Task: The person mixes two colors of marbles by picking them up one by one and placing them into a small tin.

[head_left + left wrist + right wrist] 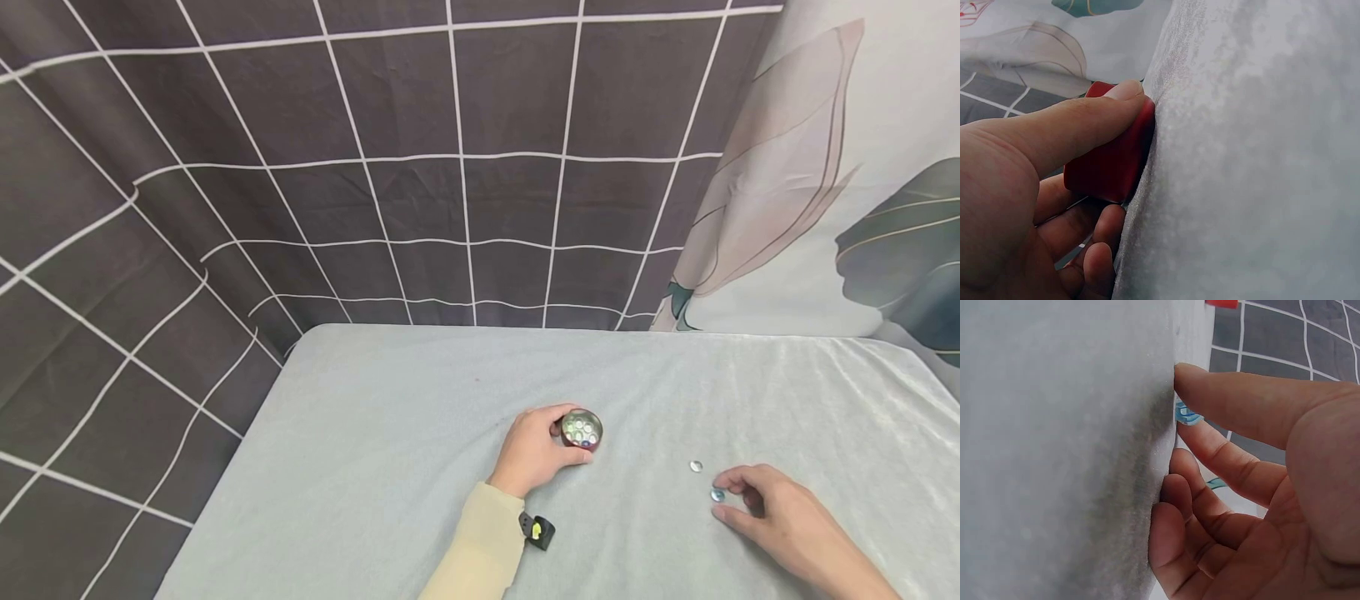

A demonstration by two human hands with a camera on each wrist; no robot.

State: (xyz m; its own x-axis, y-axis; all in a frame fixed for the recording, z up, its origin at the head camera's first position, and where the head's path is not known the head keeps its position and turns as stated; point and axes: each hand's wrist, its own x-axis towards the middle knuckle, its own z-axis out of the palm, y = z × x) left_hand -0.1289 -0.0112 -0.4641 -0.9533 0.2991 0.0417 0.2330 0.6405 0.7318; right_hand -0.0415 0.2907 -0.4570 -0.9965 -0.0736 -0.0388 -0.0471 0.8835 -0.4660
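Observation:
A small round red tin [1110, 165], uncovered at the top, stands on the cloth. Clear and coloured glass gems [582, 430] lie inside it. My left hand [534, 446] grips the tin from its left side, thumb on the near wall and fingers round the far one. Further right, a flat blue glass gem [717, 495] rests on the cloth between the thumb and index fingertips of my right hand [776, 512]. The index fingertip is at the gem's edge, and a slight gap shows by the thumb. In the right wrist view the thumb partly covers the blue gem [1186, 414].
A clear glass gem [696, 467] lies on the cloth just left of the right hand. Pale grey plush cloth [360, 433] covers the table. Dark curtain with white grid lines [510, 200] hangs behind and at the left, and a leaf-patterned one [795, 275] at the right.

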